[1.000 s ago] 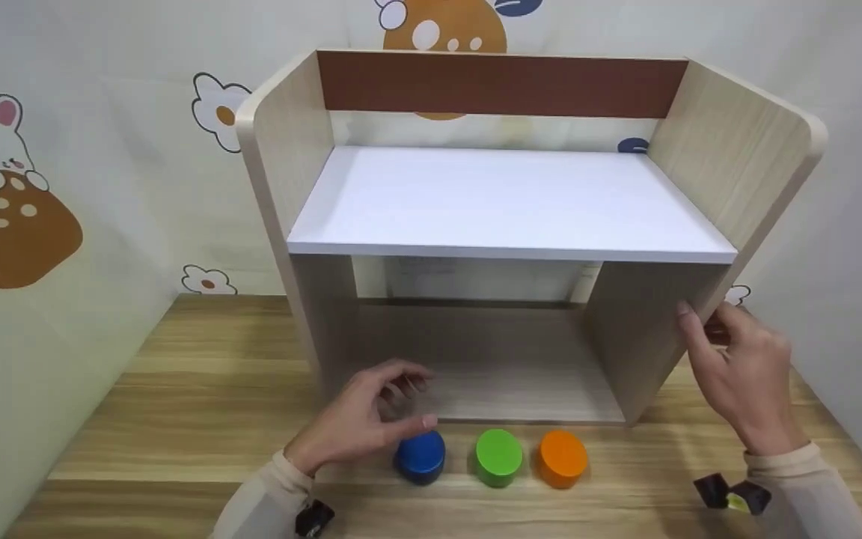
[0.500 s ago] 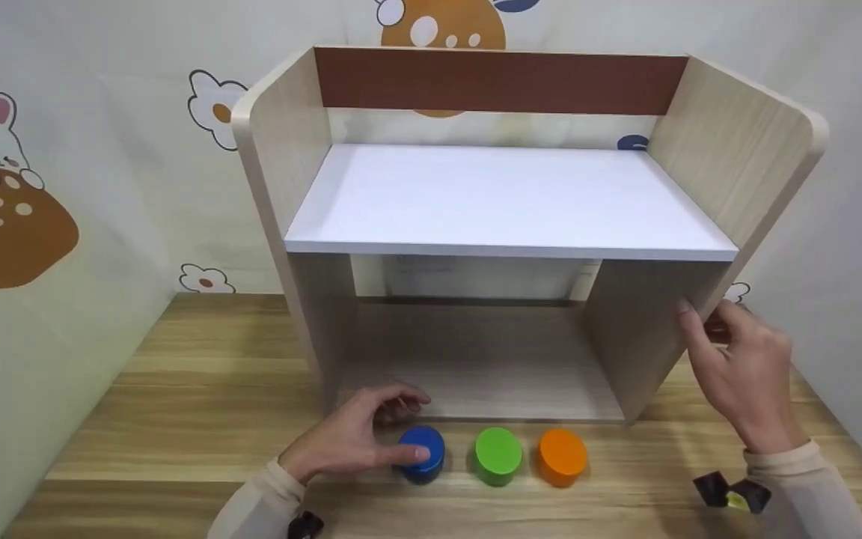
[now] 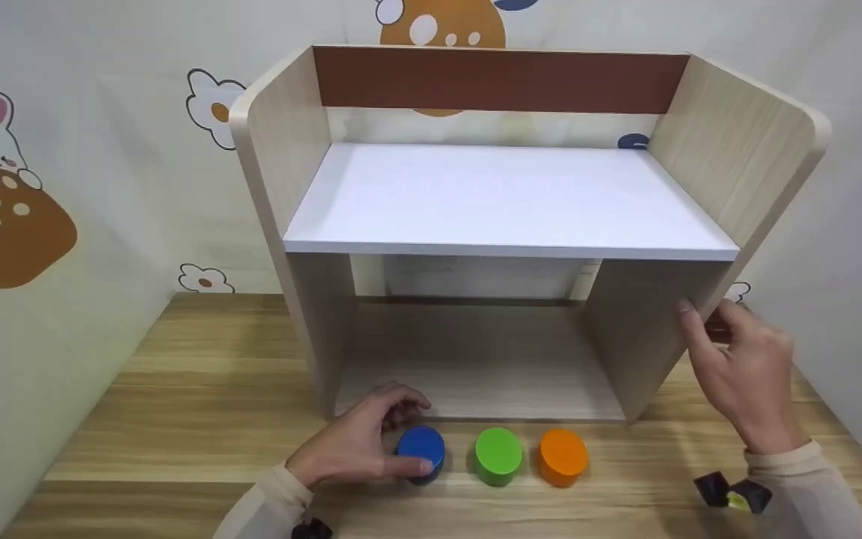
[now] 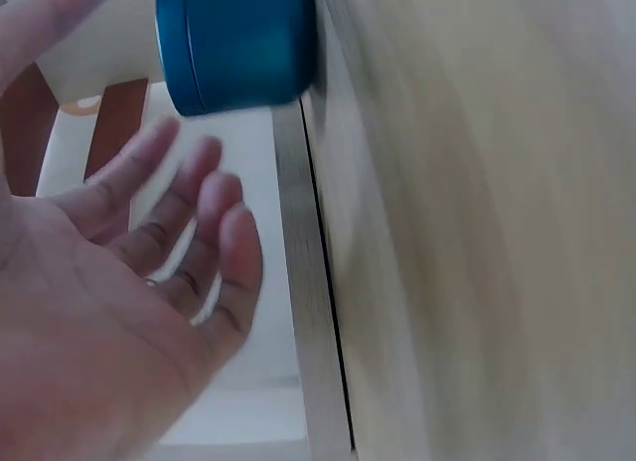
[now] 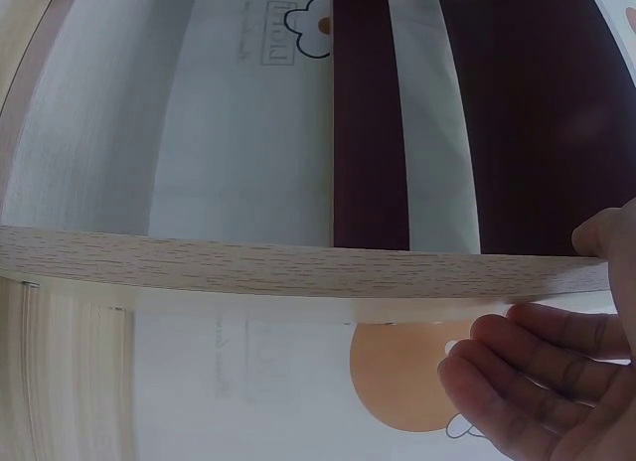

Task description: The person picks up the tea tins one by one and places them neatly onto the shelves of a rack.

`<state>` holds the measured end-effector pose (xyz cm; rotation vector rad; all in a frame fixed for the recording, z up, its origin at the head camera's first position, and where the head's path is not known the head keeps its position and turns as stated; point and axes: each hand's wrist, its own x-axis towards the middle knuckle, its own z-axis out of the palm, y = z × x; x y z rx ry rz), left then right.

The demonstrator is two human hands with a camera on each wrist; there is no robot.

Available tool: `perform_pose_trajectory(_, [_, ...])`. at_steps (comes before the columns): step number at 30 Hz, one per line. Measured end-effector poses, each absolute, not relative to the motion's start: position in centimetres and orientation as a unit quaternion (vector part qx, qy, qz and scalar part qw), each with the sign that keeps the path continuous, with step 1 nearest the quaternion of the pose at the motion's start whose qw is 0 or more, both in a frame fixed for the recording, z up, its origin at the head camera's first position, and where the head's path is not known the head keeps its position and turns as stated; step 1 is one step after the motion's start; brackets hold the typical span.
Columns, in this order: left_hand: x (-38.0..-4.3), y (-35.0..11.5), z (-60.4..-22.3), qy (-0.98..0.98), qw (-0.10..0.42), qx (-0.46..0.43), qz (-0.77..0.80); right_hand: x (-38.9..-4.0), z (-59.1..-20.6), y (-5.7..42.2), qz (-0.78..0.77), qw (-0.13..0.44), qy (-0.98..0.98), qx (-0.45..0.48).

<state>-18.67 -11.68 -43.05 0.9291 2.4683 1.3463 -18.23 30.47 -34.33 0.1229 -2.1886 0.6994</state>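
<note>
A blue round lidded tin [image 3: 420, 443] stands on the table at the front of a small wooden shelf unit [image 3: 476, 251]. My left hand [image 3: 360, 442] is around the tin's left side, thumb reaching across its near side and fingers bent behind it. A gap shows between those fingers and the tin [image 4: 243, 49] in the left wrist view. At the right, my right hand [image 3: 745, 367] grips the edge of the unit's side panel [image 3: 663, 329], thumb on the inner face. The right wrist view shows its fingers [image 5: 537, 377] along the outer face.
A green round tin [image 3: 498, 455] and an orange round tin [image 3: 563, 455] stand in a row to the right of the blue one. Behind the unit rises a wall covering [image 3: 132, 150] printed with cartoons. The wood-grain table [image 3: 191, 404] extends to the left.
My left hand has come down and toward me, its thumb now in front of the blue tin's near side. The right hand stays at the panel.
</note>
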Motion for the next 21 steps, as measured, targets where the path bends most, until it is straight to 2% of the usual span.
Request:
perform_pose_trajectory(8, [-18.31, -11.21, -43.58, 0.845, 0.068, 0.323, 0.42, -18.17, -34.21, 30.38, 0.282, 0.398, -0.872, 0.047])
perform_pose_trajectory(21, [-17.94, -10.96, -43.9, 0.855, 0.065, 0.318, 0.404, -18.2, -34.28, 30.42, 0.279, 0.405, -0.869, 0.051])
